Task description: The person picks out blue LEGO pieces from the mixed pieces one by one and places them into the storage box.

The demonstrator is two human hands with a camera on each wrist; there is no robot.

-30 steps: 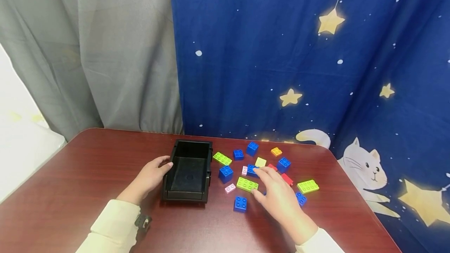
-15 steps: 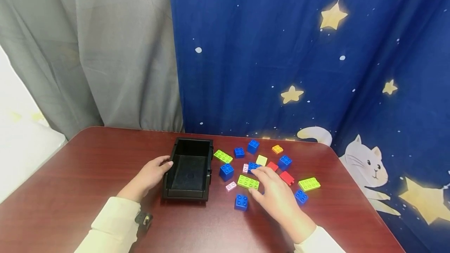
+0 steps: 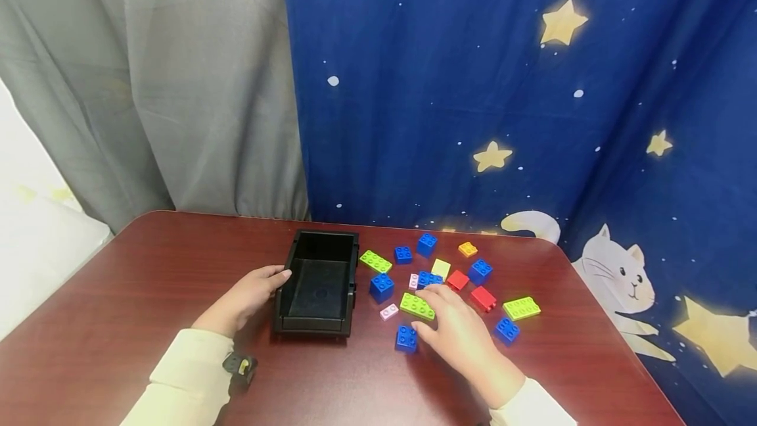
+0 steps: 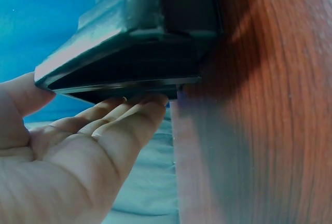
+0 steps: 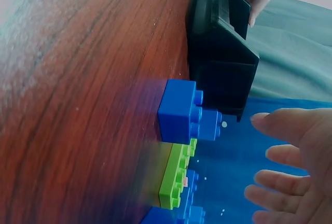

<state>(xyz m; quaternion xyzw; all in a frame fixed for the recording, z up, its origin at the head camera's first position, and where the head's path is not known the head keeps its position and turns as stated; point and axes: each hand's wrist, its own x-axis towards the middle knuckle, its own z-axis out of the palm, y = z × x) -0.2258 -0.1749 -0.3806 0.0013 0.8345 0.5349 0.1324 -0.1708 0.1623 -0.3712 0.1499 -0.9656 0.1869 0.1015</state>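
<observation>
A black plastic bin (image 3: 315, 325) stands on the table, with nothing visible inside. My left hand (image 3: 251, 296) holds its left wall, the thumb over the rim and the fingers along the outside, as the left wrist view (image 4: 88, 146) confirms. Over the scattered toy building blocks hovers my right hand (image 3: 458, 331), fingers spread and slightly bent, holding nothing. Nearest to it lie a blue block (image 3: 406, 339) and a flat lime green block (image 3: 417, 306). In the right wrist view, a gap separates the fingers from the blue block (image 5: 176, 112).
Around the right hand are more blocks: red ones (image 3: 483, 299), a pale yellow one (image 3: 440, 268), an orange one (image 3: 467, 249), pink ones (image 3: 388, 311) and several other blue ones (image 3: 381, 288). Grey and blue curtains (image 3: 384, 84) hang behind the table's far edge.
My right hand has shifted slightly left and toward me, uncovering more of the red blocks. The left hand stays on the bin. The head view has tilted a little.
</observation>
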